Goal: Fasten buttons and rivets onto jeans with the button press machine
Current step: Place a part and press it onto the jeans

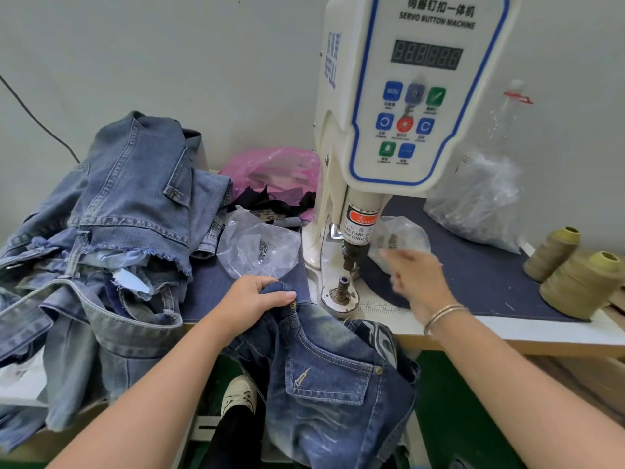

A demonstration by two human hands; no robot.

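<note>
On the left of the worktop (473, 324) we saw a pile of pale jeans (111, 211) heaped beside the machine, probably the other pairs of the batch. Next to it lay a clear bag (260, 247) with small metal pieces inside, and behind it a pink bag (274, 170).

Our left hand (255, 297) gripped the waistband of the dark jeans (324, 367), with its fingers curled over the folded edge, just beside the lower die (342, 287). The jeans hung over the front edge of the worktop, not yet on the die. To do this step well, we judged that the marked spot of the waistband should lie flat and centred on the die, in a single smooth layer, and that the fingers should stay away from the punch (350, 257) above it.

Our right hand (417, 277) was blurred near a second small bag (400, 236) right of the punch; we could not tell whether its fingers were spread or pinching a button.

Farther right stood a big bag (480, 198) and two thread cones (575, 272). These were well apart from the die, so only the loose denim folds could get in the way.
</note>
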